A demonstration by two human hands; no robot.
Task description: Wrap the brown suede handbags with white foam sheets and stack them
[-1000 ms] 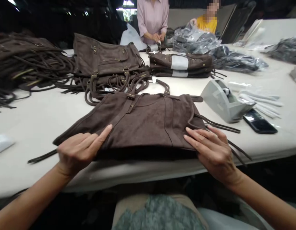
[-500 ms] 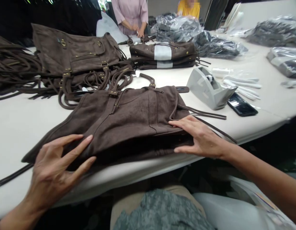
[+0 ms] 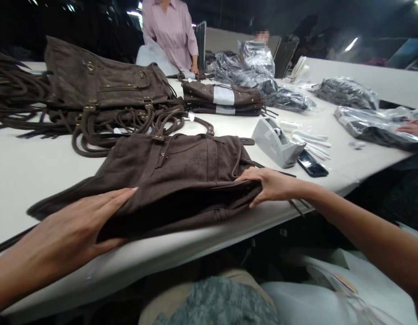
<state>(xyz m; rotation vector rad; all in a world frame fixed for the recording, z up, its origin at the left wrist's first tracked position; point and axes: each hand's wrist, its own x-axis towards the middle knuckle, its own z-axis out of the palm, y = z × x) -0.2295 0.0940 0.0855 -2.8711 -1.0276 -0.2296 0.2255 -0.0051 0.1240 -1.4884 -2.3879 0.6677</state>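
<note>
Gripping a brown bag [image 3: 188,158] at both ends, hands [image 3: 75,221] wide apart, thumbs below its edge.

The left hand [image 3: 76,225] reaches in from the lower left, fingers straight and together, thumb held apart beneath them. The right hand [image 3: 263,185] comes in from the right on an outstretched forearm [image 3: 361,230], fingers and thumb parted, curving toward each other.

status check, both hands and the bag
Left hand and right hand gripping brown handbag at its open edge; tape dispenser beside it, not between the hands.
</note>
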